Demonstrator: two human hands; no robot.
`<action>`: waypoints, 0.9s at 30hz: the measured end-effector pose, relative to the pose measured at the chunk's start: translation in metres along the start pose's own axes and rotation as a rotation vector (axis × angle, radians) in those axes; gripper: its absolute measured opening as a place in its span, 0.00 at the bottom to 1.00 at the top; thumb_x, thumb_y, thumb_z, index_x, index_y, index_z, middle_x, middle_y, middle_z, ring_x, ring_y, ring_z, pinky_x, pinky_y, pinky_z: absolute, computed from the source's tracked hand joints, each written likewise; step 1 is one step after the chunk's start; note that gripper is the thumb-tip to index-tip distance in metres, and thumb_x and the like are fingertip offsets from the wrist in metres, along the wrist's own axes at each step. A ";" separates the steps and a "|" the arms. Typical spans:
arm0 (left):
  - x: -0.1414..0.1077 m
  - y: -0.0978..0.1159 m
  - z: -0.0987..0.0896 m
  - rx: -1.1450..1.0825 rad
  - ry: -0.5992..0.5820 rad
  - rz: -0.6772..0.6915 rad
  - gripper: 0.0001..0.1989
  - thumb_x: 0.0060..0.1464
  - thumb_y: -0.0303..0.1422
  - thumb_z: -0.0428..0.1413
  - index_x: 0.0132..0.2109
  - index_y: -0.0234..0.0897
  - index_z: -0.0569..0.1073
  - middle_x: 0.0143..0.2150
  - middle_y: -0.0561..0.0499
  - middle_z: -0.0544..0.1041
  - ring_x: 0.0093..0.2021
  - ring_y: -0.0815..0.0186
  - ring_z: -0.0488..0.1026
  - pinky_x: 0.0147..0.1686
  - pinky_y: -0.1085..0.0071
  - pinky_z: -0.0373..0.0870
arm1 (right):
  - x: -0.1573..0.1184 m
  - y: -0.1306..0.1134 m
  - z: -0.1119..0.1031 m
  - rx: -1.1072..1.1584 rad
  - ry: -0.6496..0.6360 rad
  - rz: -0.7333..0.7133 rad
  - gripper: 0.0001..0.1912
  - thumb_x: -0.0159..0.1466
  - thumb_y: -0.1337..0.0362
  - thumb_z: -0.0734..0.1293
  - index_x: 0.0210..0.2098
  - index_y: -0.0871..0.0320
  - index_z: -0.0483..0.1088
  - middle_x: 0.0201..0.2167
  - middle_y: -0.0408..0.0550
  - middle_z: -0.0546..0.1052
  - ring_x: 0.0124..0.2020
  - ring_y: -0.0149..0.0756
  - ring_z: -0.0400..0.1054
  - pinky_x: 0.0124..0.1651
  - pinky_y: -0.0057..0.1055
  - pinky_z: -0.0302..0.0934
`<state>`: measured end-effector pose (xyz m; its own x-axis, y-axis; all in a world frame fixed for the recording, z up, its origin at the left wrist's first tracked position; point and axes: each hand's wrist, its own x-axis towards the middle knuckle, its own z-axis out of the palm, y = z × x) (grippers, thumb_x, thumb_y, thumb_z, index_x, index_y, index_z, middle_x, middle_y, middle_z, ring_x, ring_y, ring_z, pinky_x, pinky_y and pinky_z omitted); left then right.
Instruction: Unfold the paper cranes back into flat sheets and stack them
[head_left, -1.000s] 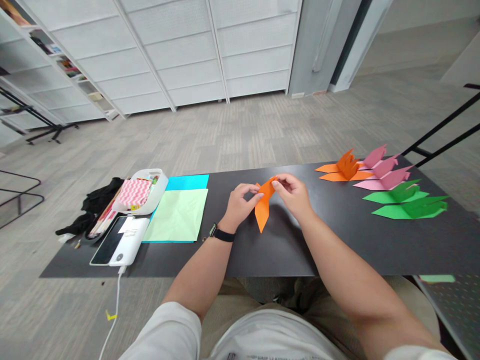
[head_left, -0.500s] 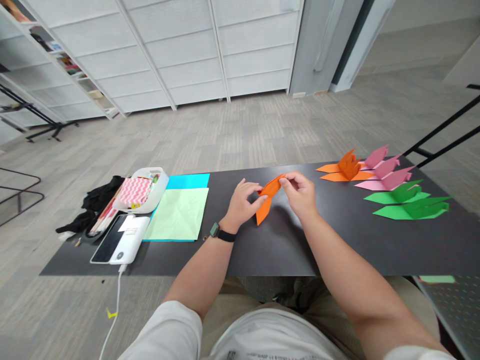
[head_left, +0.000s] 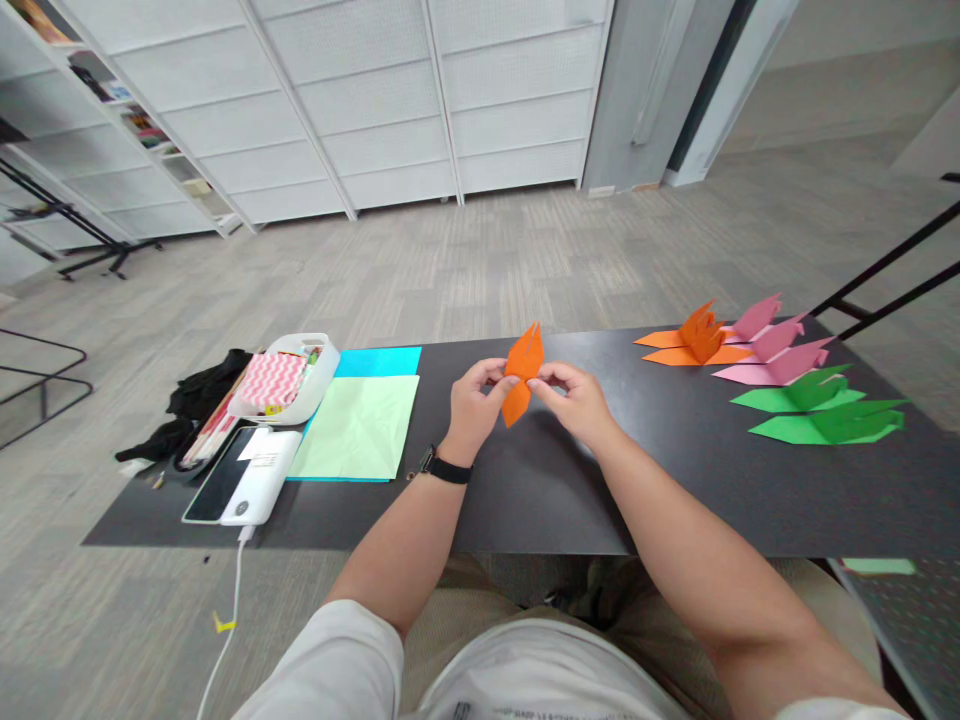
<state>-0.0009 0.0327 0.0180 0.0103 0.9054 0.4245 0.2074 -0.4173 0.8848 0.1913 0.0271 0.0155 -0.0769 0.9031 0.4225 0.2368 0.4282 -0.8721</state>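
A folded orange paper piece (head_left: 524, 357) is held upright above the dark table (head_left: 540, 510), narrow at its middle, with split points at the top. My left hand (head_left: 477, 402) pinches its left side near the narrow part, thumb in front. On the other side, my right hand (head_left: 574, 402) grips the same narrow part between thumb and fingers. Folded orange paper figures (head_left: 699, 335) stand at the right, beside pink ones (head_left: 784, 360) and green ones (head_left: 829, 420).
Light green sheets (head_left: 356, 430) lie over blue paper (head_left: 379, 361) at the left. Beyond them are a white basket (head_left: 325, 372), a phone (head_left: 217, 475), a white power bank (head_left: 259, 480) with a cable, and black cloth (head_left: 208, 385).
The orange piece has turned from a slant to nearly upright, its broad face now showing. My right hand has moved left and lower, closer to my left hand.
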 end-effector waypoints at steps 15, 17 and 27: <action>0.001 0.002 0.004 0.002 0.047 0.087 0.09 0.64 0.34 0.64 0.50 0.39 0.81 0.48 0.45 0.84 0.42 0.65 0.83 0.44 0.68 0.82 | 0.000 0.003 0.003 -0.003 0.040 0.028 0.10 0.65 0.54 0.73 0.36 0.53 0.78 0.34 0.46 0.82 0.35 0.39 0.77 0.44 0.37 0.72; 0.001 0.002 0.003 0.004 0.053 0.121 0.09 0.65 0.35 0.64 0.50 0.39 0.81 0.50 0.44 0.83 0.43 0.65 0.83 0.44 0.68 0.83 | -0.001 0.002 0.003 0.008 0.030 0.024 0.10 0.65 0.53 0.73 0.37 0.53 0.79 0.35 0.46 0.83 0.36 0.39 0.78 0.45 0.38 0.73; 0.002 0.001 0.001 0.124 0.107 0.222 0.05 0.64 0.35 0.65 0.44 0.39 0.81 0.47 0.46 0.83 0.49 0.61 0.81 0.52 0.61 0.79 | 0.000 0.003 0.004 0.012 0.009 0.025 0.08 0.64 0.55 0.74 0.38 0.52 0.80 0.36 0.47 0.84 0.36 0.41 0.78 0.46 0.40 0.74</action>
<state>0.0000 0.0337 0.0198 -0.0329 0.7766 0.6292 0.3300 -0.5858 0.7402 0.1885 0.0286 0.0123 -0.0623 0.9133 0.4024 0.2271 0.4056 -0.8854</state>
